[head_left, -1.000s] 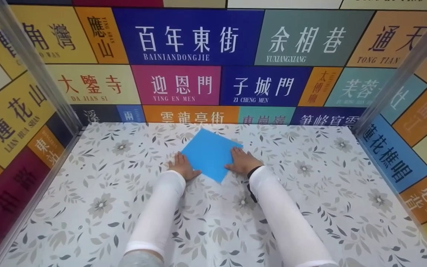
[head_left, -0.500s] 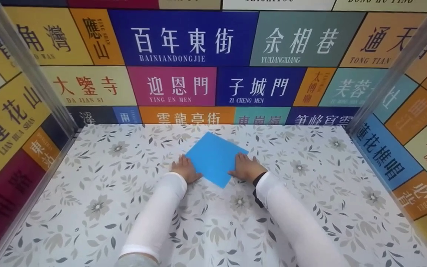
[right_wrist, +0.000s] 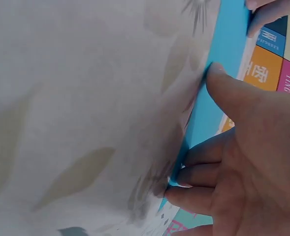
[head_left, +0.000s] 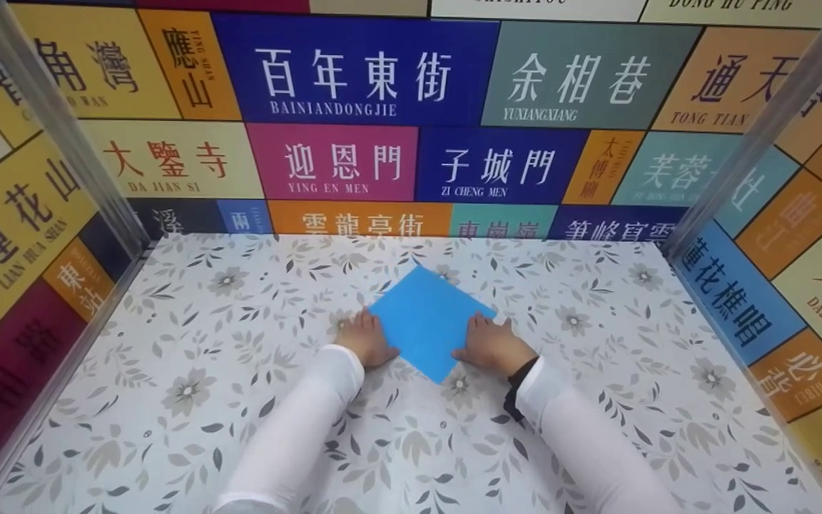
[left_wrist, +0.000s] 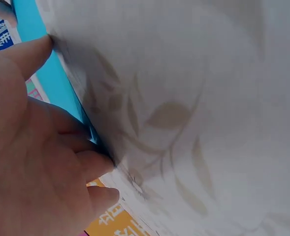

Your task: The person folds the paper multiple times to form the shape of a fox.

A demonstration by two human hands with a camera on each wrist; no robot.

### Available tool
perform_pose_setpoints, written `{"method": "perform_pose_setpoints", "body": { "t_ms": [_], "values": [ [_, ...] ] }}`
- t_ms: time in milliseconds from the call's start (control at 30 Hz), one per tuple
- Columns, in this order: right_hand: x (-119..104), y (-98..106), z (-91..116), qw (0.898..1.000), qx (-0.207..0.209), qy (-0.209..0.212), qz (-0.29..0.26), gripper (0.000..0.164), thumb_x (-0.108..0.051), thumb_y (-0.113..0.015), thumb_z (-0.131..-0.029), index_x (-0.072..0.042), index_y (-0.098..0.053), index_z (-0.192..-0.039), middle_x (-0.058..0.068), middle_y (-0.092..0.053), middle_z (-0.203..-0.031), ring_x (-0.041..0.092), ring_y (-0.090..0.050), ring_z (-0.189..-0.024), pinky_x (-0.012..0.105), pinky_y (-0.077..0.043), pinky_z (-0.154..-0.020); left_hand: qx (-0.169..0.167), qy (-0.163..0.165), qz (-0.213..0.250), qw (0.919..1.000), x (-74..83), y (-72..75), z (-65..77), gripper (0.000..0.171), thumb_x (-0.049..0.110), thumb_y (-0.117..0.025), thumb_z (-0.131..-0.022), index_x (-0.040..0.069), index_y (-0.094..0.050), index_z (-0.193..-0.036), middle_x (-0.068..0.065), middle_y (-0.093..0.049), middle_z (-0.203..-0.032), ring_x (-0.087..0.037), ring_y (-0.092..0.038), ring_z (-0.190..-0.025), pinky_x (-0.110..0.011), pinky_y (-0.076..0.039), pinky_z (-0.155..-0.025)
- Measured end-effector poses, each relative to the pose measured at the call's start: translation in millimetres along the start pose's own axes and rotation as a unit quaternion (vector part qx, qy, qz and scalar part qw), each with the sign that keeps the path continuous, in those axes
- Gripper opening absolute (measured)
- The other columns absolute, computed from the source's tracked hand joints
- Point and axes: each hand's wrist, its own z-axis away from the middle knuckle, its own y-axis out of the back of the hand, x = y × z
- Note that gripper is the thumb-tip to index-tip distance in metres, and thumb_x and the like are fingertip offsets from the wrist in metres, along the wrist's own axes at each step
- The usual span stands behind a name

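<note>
A square sheet of blue paper [head_left: 425, 325] lies flat on the floral tablecloth, one corner pointing toward the person. At its left corner rests the left hand [head_left: 367, 339], its thumb and fingers spread along the lower left edge. The right hand [head_left: 498, 344] touches the right corner the same way, thumb on the lower right edge. In the left wrist view, the left hand [left_wrist: 46, 142] has its fingertips right at the edge of the sheet [left_wrist: 53, 78]. The right wrist view has the right hand [right_wrist: 253, 152] with thumb and fingertips spread along the sheet [right_wrist: 204, 113].
The tablecloth [head_left: 190, 442] is white with grey leaves and flowers. Panels of colourful place-name signs [head_left: 354, 71] stand at the back and both sides, with clear corner strips [head_left: 746, 143] between them. A black band [head_left: 518, 389] circles the right wrist.
The blue paper has slid toward the person and somewhat to the right, both hands moving along with it at its corners. The head view has shifted slightly.
</note>
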Motion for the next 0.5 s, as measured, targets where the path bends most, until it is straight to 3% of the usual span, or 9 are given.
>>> {"method": "perform_pose_setpoints", "body": {
  "t_ms": [367, 500],
  "values": [
    [-10.3, -19.2, 42.0, 0.998, 0.012, -0.016, 0.055, 0.082, -0.054, -0.040, -0.088, 0.011, -0.023, -0.135, 0.027, -0.025, -0.140, 0.039, -0.027, -0.128, 0.059, -0.020, -0.099, -0.019, -0.006, -0.009, 0.9998, 17.5, -11.8, 30.4, 0.078, 0.052, -0.042, -0.088, -0.003, -0.021, -0.139, -0.025, -0.014, -0.144, -0.035, -0.011, -0.134, -0.047, -0.007, -0.108],
    [-8.7, -24.8, 50.5, 0.997, 0.007, -0.013, 0.071, 0.082, -0.055, -0.037, -0.089, 0.010, -0.022, -0.136, 0.027, -0.024, -0.141, 0.038, -0.027, -0.128, 0.059, -0.019, -0.099, -0.019, -0.005, -0.035, 0.9992, 23.3, -16.7, 38.1, 0.079, 0.054, -0.040, -0.087, -0.002, -0.022, -0.139, -0.024, -0.015, -0.144, -0.034, -0.013, -0.134, -0.046, -0.008, -0.108]
  ]
}}
